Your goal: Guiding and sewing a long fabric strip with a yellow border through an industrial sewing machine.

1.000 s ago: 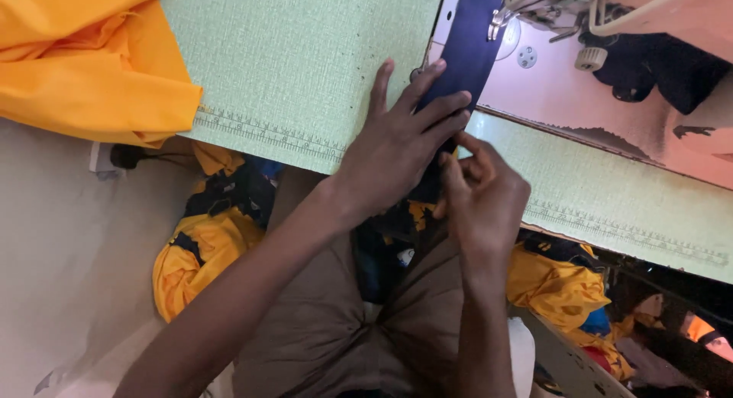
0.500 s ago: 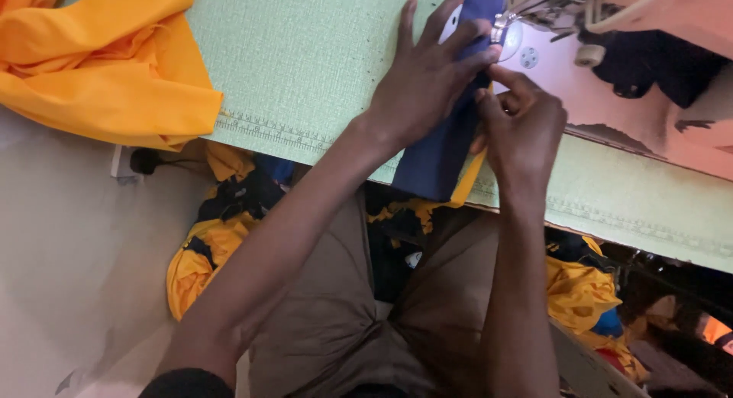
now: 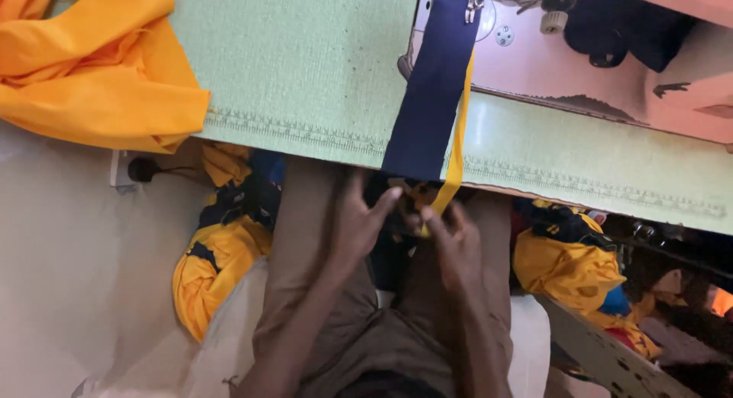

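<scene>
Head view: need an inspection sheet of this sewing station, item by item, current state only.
Surface: pale green table top with a stitched-looking front edge; pink machine bed set into it.
Job's things: navy strip with a yellow strip along its right side, hanging from the machine's foot over the table's edge.
Clutter: orange cloth heaped at the table's left; yellow-and-navy garments on the floor on both sides.
Grippers: left hand and right hand below the edge, fingers at the strips' lower ends.
Cables: black plug in a wall socket.
Surroundings: pale wall at left.
</scene>
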